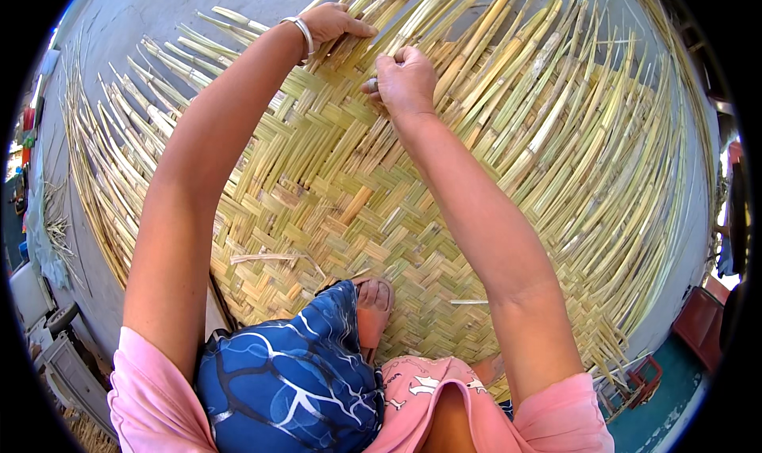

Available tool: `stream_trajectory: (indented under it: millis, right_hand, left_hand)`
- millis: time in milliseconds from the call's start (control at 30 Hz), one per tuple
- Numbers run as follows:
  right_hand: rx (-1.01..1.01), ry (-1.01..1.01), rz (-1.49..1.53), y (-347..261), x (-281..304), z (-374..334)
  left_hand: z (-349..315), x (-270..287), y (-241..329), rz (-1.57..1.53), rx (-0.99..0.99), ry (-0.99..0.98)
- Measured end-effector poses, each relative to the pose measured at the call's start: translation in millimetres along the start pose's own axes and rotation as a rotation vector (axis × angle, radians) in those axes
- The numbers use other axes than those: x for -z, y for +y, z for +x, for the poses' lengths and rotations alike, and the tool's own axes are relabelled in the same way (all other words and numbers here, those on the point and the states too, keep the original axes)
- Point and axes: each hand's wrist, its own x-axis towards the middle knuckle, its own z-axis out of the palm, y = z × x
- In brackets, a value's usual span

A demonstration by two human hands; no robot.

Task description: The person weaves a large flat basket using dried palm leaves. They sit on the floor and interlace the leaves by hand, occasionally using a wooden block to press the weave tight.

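A large woven mat [381, 215] of flattened, pale green and tan cane strips lies below me, its far and side edges ending in long loose strips [548, 80]. At the far edge my left hand [329, 26], with a silver bangle on its wrist, is closed around some upright strips; its thumb points right and the other fingers are partly hidden. Just right of it, my right hand [407, 82], a ring on one finger, is curled into a tight grip on a cane strip at the weave's edge. Its fingertips are mostly hidden.
My sandalled foot [371, 306] rests on the mat near my blue patterned clothing [294, 373]. Loose slivers [274, 257] lie on the weave. Grey concrete floor [159, 16] surrounds it. A dark red chair-like object [700, 323] stands right; a grey cart-like object [75, 381] stands left.
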Motion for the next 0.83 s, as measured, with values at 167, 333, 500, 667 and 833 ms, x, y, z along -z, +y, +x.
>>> stream_trajectory:
  millis: [167, 333, 500, 667, 833]
  right_hand:
    - [0.25, 0.009, -0.431, 20, -6, 19]
    - [0.331, -0.1, -0.513, 27, -2, 18]
    - [0.292, -0.042, -0.314, 43, 2, 19]
    - [0.41, -0.121, -0.475, 40, 11, 8]
    - [0.255, -0.233, -0.36, 24, 34, 3]
  left_hand:
    - [-31, -4, 10, -0.155, -0.093, -0.146]
    - [-39, 5, 5, -0.276, -0.249, -0.051]
    - [-32, 24, -24, -0.078, -0.302, 0.478]
    - [-44, 32, -67, 0.344, -0.291, 0.792]
    - [-62, 78, -41, -0.383, -0.426, 0.571]
